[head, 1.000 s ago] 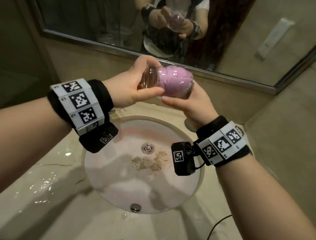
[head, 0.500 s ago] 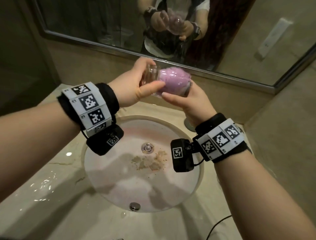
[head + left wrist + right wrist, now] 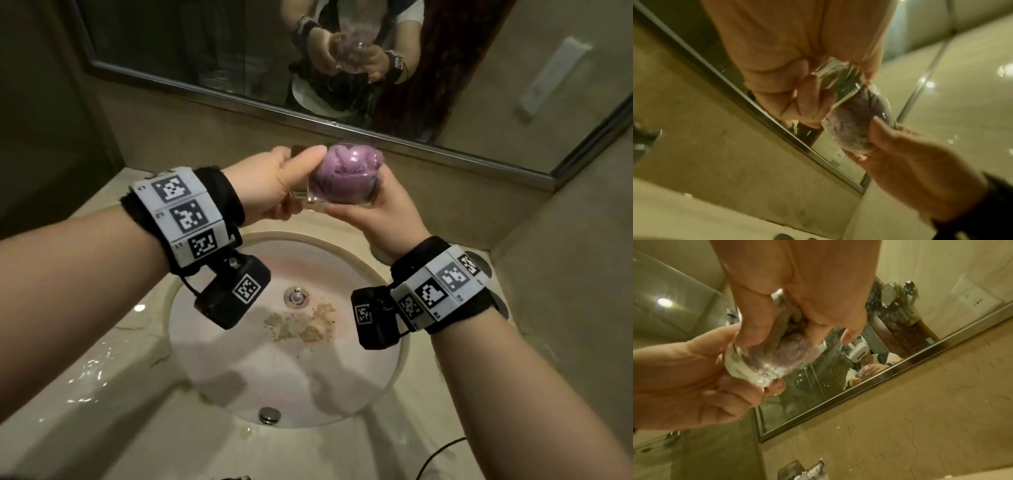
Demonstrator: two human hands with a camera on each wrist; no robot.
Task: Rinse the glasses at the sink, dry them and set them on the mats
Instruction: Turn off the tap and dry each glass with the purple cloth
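A clear glass (image 3: pixel 317 198) lies sideways in the air above the sink, stuffed with a purple cloth (image 3: pixel 346 169). My left hand (image 3: pixel 294 181) grips its thick base, thumb on top. At the mouth end my right hand (image 3: pixel 363 195) curls round the glass and the cloth. From the left wrist, the glass base (image 3: pixel 840 81) sits in my left hand (image 3: pixel 813 91), and the cloth (image 3: pixel 855 120) shows through the wall beside my right hand (image 3: pixel 879 134). From the right wrist, my right hand (image 3: pixel 793 331) pinches the cloth (image 3: pixel 793 347) inside the glass (image 3: pixel 756 369).
Below the hands is the round white sink (image 3: pixel 342 387), with crumbly residue (image 3: pixel 301 325) near its drain (image 3: pixel 294 296). The marble counter (image 3: pixel 85 377) on the left is wet. A mirror (image 3: pixel 205 51) runs along the back wall. A black cable (image 3: pixel 442 452) lies at the lower right.
The left hand has turned on the glass, so its thumb now lies on top instead of underneath. The cloth has shifted inside the glass. Both hands stay over the sink.
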